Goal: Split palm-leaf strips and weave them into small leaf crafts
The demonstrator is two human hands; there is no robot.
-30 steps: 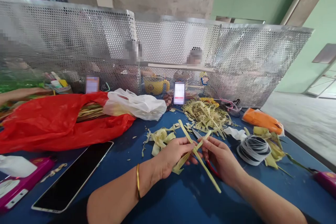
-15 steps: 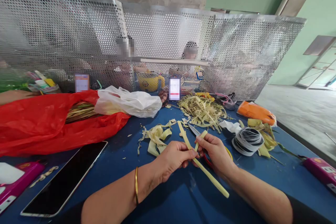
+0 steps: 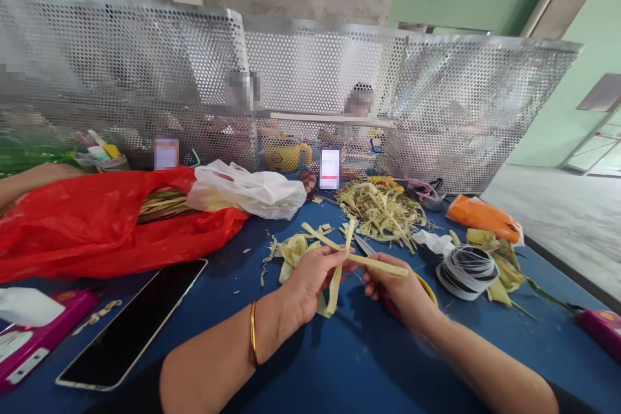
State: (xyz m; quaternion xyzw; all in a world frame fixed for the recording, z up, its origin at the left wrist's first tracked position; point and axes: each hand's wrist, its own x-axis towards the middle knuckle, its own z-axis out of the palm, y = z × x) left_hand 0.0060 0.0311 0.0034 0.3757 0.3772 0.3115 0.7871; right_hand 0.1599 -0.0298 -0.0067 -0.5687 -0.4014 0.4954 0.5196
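Note:
My left hand (image 3: 317, 278) pinches two pale yellow-green husk strips (image 3: 335, 291) where they cross. One strip runs up and down; the other slants right, its end lying in front of my right hand (image 3: 392, 284). The right fingers are curled together beside the strips, and what they hold, if anything, is too small to make out. Under the right hand lie scissors (image 3: 365, 246) with red and yellow handles, partly hidden. Loose husk pieces (image 3: 294, 250) lie just behind the left hand.
A heap of husk shreds (image 3: 383, 210) lies behind. To the right are a spool of white cord (image 3: 466, 273) and an orange packet (image 3: 485, 217). On the left are a red plastic bag (image 3: 97, 220), a large phone (image 3: 136, 323) and a power strip (image 3: 53, 330). People sit behind a perforated metal screen (image 3: 320, 58).
The strips have turned in my left hand, and the crossing strip now points right. My right hand has let go of the short strip's upper end and drawn slightly away. The view has shifted slightly.

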